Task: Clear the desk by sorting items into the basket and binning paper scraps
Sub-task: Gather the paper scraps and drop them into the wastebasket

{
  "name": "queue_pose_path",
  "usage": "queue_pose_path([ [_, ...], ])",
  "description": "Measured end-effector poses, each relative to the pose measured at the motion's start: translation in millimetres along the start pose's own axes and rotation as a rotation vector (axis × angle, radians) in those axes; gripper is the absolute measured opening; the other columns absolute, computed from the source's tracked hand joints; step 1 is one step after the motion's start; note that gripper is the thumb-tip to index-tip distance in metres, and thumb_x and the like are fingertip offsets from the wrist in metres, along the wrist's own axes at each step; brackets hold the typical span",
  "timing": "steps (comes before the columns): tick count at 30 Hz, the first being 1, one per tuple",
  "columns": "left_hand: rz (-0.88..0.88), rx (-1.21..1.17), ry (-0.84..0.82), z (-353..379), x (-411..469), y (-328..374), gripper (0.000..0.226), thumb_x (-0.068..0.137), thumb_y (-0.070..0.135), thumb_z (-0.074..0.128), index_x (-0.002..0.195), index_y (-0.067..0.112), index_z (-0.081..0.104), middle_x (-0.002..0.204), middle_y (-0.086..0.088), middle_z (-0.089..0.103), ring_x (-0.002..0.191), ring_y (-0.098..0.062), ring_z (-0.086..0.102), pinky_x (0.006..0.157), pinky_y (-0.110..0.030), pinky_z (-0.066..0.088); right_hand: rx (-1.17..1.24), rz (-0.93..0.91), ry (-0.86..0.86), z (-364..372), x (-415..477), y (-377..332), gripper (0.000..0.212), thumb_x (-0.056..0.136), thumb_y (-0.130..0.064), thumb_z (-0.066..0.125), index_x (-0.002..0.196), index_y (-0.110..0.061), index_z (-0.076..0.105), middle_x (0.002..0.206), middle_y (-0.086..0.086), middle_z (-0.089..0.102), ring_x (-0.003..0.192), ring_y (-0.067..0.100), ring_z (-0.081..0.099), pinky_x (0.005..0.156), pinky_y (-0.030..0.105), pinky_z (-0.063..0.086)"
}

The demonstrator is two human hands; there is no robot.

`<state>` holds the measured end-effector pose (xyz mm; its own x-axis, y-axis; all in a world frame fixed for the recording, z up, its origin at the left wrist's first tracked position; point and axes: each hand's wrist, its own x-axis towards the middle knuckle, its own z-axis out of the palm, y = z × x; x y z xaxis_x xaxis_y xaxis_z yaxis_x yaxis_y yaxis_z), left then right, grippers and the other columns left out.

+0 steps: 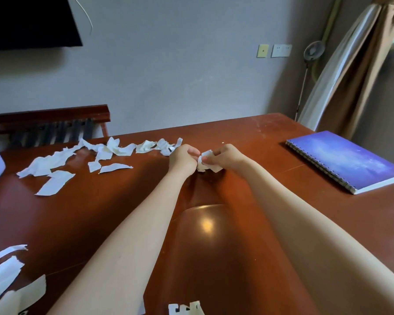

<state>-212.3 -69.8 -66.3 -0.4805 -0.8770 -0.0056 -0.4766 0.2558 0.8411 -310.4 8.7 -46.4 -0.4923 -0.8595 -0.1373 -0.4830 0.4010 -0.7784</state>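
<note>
A small white scrap (205, 162) is pinched between both hands over the desk (248, 137) middle; left hand (184, 158) is closed on it, right hand (224, 156) fingers are clamped on its other side. More scraps (82, 160) are strewn toward the far left edge, some at the near left corner. A notebook (346, 160) is laid flat by the right edge.

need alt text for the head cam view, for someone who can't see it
Two bare hands meet over a brown wooden desk: the right hand pinches a crumpled white paper scrap, the left hand closed beside it. More torn paper scraps litter the desk's left side, and a closed blue spiral notebook lies at right.
</note>
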Motion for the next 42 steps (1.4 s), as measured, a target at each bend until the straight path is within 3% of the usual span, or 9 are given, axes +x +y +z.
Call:
queue_pose_path([
  [7,0.076,0.067,0.203,-22.3,12.0,-4.4,0.026,0.091,0.001,0.051,0.111,0.014,0.06,0.121,-0.005,0.058,0.113,-0.02,0.055,0.08,-0.024,0.043,-0.125,0.003,0.039,13.8,9.4,-14.6,0.018,0.079,-0.025,0.073,0.088,-0.012,0.065,0.079,0.001,0.063,0.079,0.016,0.057,0.056,0.018,0.042],
  [12,0.088,0.548,0.218,-36.2,32.5,-7.8,0.047,0.092,0.039,0.053,0.135,0.023,0.041,0.141,-0.014,0.034,0.134,-0.035,0.032,0.105,-0.053,0.03,-0.281,0.046,0.04,30.6,26.9,-17.8,0.067,0.07,-0.022,0.08,0.124,-0.008,0.044,0.122,0.011,0.054,0.114,0.029,0.054,0.09,0.035,0.049],
  [17,-0.104,0.687,0.013,-34.9,55.7,-12.8,0.073,0.083,0.064,0.05,0.145,0.035,0.025,0.154,-0.016,0.014,0.143,-0.044,0.006,0.107,-0.067,0.015,-0.397,0.084,-0.027,26.7,37.0,-16.8,0.028,0.073,-0.026,0.076,0.083,-0.01,0.056,0.073,0.002,0.061,0.083,0.021,0.062,0.058,0.023,0.045],
  [20,-0.075,0.74,-0.039,-28.8,62.4,-19.9,0.067,0.083,0.066,0.046,0.138,0.029,0.038,0.146,-0.012,0.034,0.137,-0.038,0.026,0.107,-0.057,0.026,-0.452,0.026,-0.045,26.8,35.3,-16.5,0.018,0.077,-0.026,0.071,0.077,-0.012,0.059,0.053,-0.001,0.054,0.061,0.016,0.055,0.05,0.021,0.041],
  [24,0.082,0.611,0.109,-25.2,57.6,-15.9,0.03,0.093,0.03,0.052,0.114,0.011,0.062,0.118,-0.013,0.059,0.112,-0.03,0.053,0.083,-0.032,0.041,-0.498,0.02,-0.063,23.4,33.8,-21.8,0.033,0.082,-0.018,0.062,0.051,-0.013,0.049,0.022,-0.005,0.04,0.045,0.013,0.045,0.045,0.021,0.036],
  [32,0.107,0.27,0.122,-44.4,36.3,-8.8,0.013,0.088,0.02,0.062,0.09,0.007,0.06,0.097,-0.01,0.057,0.085,-0.023,0.051,0.065,-0.026,0.04,-0.186,0.09,0.082,6.2,22.9,-29.1,0.029,0.09,-0.017,0.058,0.062,-0.008,0.056,0.069,0.009,0.06,0.062,0.023,0.057,0.073,0.032,0.055],
  [38,-0.086,-0.451,-0.102,-58.5,21.5,5.5,0.017,0.094,0.009,0.056,0.11,0.008,0.057,0.102,-0.008,0.056,0.095,-0.021,0.055,0.076,-0.026,0.053,0.685,0.336,0.066,7.7,21.4,-29.1,0.021,0.096,-0.007,0.046,0.074,-0.011,0.045,0.071,0.005,0.046,0.059,0.015,0.044,0.054,0.025,0.039],
  [40,-0.063,-0.572,-0.185,-58.5,16.0,10.5,0.021,0.094,0.008,0.055,0.114,0.009,0.055,0.095,-0.005,0.058,0.097,-0.02,0.054,0.085,-0.03,0.051,0.976,0.463,0.069,16.6,22.5,-30.5,0.004,0.094,-0.004,0.047,0.091,-0.007,0.048,0.074,0.007,0.047,0.061,0.017,0.044,0.05,0.023,0.037],
  [42,-0.012,-0.557,-0.268,-57.5,11.6,11.7,0.019,0.093,0.009,0.055,0.112,0.012,0.056,0.097,-0.004,0.059,0.1,-0.02,0.054,0.087,-0.029,0.046,1.092,0.448,0.107,30.0,23.6,-28.8,0.018,0.09,-0.005,0.05,0.108,-0.008,0.049,0.084,0.011,0.052,0.065,0.02,0.049,0.046,0.024,0.04],
])
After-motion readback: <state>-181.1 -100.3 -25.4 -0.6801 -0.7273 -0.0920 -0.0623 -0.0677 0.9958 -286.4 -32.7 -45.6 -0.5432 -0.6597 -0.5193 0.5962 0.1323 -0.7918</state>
